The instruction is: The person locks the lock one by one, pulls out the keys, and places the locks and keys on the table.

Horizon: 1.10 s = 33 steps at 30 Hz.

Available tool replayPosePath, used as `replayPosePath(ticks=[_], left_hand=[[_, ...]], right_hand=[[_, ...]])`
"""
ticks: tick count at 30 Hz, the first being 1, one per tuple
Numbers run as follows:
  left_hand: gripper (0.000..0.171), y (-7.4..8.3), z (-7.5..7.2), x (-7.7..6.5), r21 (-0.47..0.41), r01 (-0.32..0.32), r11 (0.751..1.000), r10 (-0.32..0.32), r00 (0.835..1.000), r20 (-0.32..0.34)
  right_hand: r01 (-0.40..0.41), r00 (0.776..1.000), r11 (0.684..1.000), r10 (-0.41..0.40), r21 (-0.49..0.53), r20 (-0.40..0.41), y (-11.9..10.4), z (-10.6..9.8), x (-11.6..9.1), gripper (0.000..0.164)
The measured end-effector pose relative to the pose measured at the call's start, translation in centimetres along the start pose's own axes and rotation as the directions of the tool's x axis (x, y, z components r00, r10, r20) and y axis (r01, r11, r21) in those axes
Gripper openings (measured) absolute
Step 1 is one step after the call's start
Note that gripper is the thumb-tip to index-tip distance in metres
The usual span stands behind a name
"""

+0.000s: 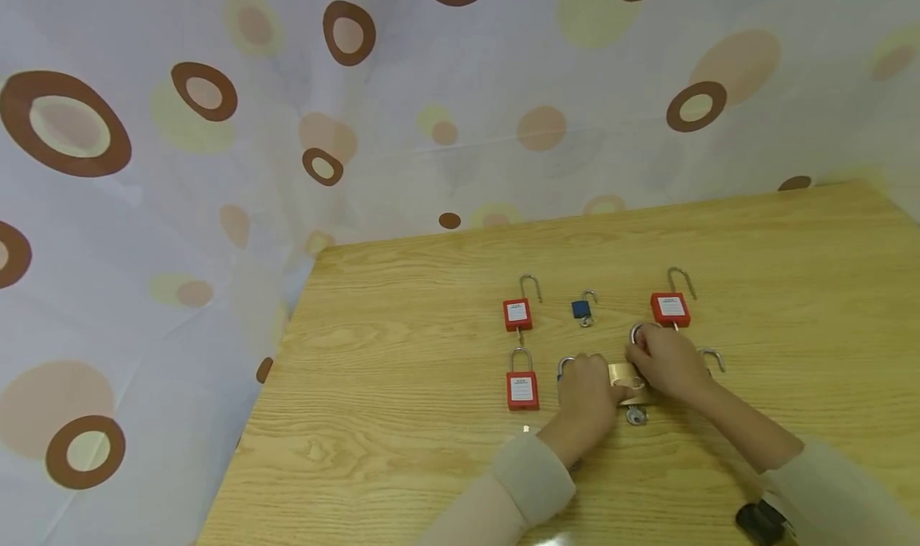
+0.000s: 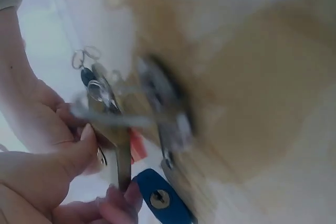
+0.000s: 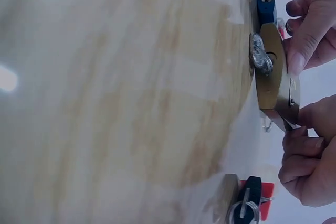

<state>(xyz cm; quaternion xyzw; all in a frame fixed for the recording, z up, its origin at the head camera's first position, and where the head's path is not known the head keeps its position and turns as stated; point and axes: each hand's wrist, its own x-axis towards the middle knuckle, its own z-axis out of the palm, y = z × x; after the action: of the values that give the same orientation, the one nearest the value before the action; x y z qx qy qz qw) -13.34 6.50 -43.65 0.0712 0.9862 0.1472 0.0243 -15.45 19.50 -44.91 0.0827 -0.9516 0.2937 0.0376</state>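
Note:
A brass padlock (image 1: pixel 622 373) lies between the two hands, with a key (image 1: pixel 636 415) in its lower end. My left hand (image 1: pixel 585 393) grips the left side of its body, the thumb laid across the front face. At the upper right, my right hand (image 1: pixel 670 362) pinches the padlock by its shackle with curled fingers. The right wrist view shows the brass body (image 3: pixel 272 85) tilted, its keys (image 3: pixel 260 53) hanging from the keyhole end. Right beside the left hand is a blue padlock (image 2: pixel 160 196), mostly hidden by that hand in the head view.
Two red padlocks stand in a column at left, an upper one (image 1: pixel 517 314) with its shackle raised and a lower one (image 1: pixel 522 391). A small blue padlock (image 1: pixel 580 310) and another red padlock (image 1: pixel 670 310) lie behind the hands. An open shackle (image 1: pixel 713 356) shows past the right wrist.

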Motion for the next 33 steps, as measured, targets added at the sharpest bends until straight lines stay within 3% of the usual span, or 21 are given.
replayPosePath(ticks=[2,5,9,12,15,18,22,26,30,33], left_hand=[[0.037,-0.3,-0.1,-0.2,-0.128,0.004,0.992,-0.004,1.0,0.006],[0.033,-0.8,-0.3,-0.4,-0.325,0.015,0.946,-0.008,1.0,0.023],[0.037,-1.5,-0.9,-0.6,-0.597,0.058,0.8,0.003,0.995,0.1],[0.034,-1.9,-1.8,-0.9,-0.716,0.102,0.691,0.02,0.987,0.16],[0.02,-2.1,-2.6,-1.2,-0.766,0.106,0.634,0.052,0.983,0.179],[0.027,-2.3,-3.4,-1.3,-0.811,0.08,0.58,0.103,0.98,0.171],[0.028,-2.7,-4.0,-1.3,-0.834,-0.01,0.552,0.199,0.973,0.121],[0.024,-3.1,-3.5,-1.5,-0.842,-0.098,0.531,0.281,0.958,0.066],[0.022,-3.3,-2.9,-1.7,-0.855,-0.123,0.504,0.311,0.949,0.047],[0.023,-3.4,-2.6,-1.7,-0.856,-0.109,0.505,0.298,0.953,0.055]], right_hand=[[0.035,0.998,0.999,-0.036,-0.014,-0.057,-0.3,-0.3,-0.5,0.026],[0.077,0.987,0.997,-0.079,-0.017,-0.14,-0.7,-0.5,-1.4,0.023],[0.102,0.971,0.995,-0.098,0.004,-0.216,-1.4,-1.1,-2.7,0.021],[0.122,0.959,0.991,-0.103,0.054,-0.263,-2.1,-1.9,-3.5,0.021],[0.155,0.936,0.983,-0.115,0.099,-0.332,-2.8,-2.9,-3.8,0.02],[0.179,0.918,0.975,-0.118,0.131,-0.378,-3.2,-3.6,-3.7,0.018],[0.188,0.929,0.962,-0.109,0.196,-0.353,-3.6,-4.1,-3.6,0.015],[0.141,0.955,0.961,-0.068,0.24,-0.288,-3.8,-4.6,-3.5,0.019],[0.074,0.964,0.97,-0.01,0.232,-0.266,-3.9,-5.0,-3.0,0.029],[0.02,0.964,0.976,0.039,0.216,-0.263,-3.8,-5.2,-2.3,0.031]])
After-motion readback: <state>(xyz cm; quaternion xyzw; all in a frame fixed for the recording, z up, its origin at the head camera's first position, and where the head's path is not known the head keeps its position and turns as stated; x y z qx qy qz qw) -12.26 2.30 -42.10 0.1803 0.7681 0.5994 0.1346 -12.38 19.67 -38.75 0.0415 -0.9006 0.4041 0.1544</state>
